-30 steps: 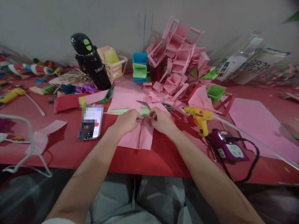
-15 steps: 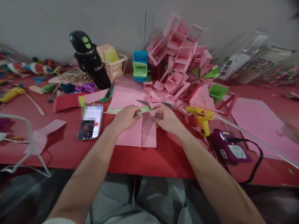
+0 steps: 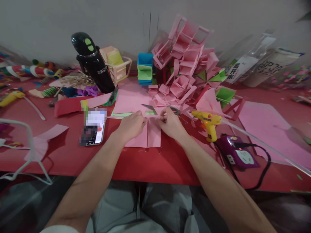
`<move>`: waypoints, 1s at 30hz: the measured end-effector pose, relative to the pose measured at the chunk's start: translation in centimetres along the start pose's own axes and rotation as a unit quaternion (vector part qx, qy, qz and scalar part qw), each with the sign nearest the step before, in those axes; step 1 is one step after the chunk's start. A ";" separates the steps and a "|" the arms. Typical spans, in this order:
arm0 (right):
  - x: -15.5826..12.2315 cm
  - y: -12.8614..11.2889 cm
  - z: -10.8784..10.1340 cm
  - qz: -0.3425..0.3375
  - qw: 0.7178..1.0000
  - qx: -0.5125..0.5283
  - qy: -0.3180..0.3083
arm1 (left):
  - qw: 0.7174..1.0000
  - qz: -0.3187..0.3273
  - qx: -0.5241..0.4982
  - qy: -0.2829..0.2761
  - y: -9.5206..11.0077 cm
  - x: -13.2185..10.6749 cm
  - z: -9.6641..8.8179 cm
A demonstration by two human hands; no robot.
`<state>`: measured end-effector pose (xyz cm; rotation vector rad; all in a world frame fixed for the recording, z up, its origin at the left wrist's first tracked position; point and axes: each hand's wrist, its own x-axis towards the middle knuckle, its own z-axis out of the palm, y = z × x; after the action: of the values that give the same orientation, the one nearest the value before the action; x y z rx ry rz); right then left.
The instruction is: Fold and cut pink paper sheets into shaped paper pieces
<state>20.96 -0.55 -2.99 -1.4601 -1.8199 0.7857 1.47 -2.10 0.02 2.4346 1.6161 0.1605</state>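
Note:
A creased sheet of pink paper [image 3: 153, 136] lies on the red table in front of me, a vertical fold running through it. My left hand [image 3: 134, 124] is closed on its far edge, fingers curled. My right hand [image 3: 170, 122] pinches the same edge a little to the right, thumb and fingers together. Just beyond my hands lie scissors [image 3: 148, 106], with a blade pointing left and the handle partly hidden behind my right hand. Under and behind them is a larger flat pink sheet [image 3: 128, 98].
A phone [image 3: 99, 129] lies left of my hands. On the right are a yellow glue gun [image 3: 209, 122] and a purple power box [image 3: 239, 153] with a black cable. A black bottle [image 3: 96, 66] and a pile of folded pink paper pieces [image 3: 187, 48] stand by the wall.
The pink paper's near edge has shifted slightly away from me. My left fingers have curled tighter over its far edge, and the view has shifted slightly.

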 end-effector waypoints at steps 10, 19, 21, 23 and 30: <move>-0.4 -0.5 -0.3 -0.020 0.996 -0.081 -0.014 | 0.995 -0.010 -0.098 0.002 -0.6 0.3 0.4; -0.8 -1.0 -1.6 0.016 0.999 -0.021 -0.046 | 0.991 0.001 -0.131 0.008 -0.7 0.5 0.2; -1.0 -1.1 -1.8 0.043 0.993 0.043 -0.101 | 0.993 -0.013 -0.113 0.025 -0.8 0.6 0.4; -0.9 -1.0 -1.7 0.053 0.985 0.098 -0.135 | 0.993 -0.023 -0.104 0.053 -1.0 0.7 0.5; -0.2 -0.3 -0.8 0.000 0.995 0.073 -0.062 | 0.989 -0.032 -0.135 0.055 -1.4 0.8 0.5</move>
<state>21.46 -0.75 -2.27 -1.3441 -1.8117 1.0068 0.60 -0.87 -0.85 2.2006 1.5962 0.4783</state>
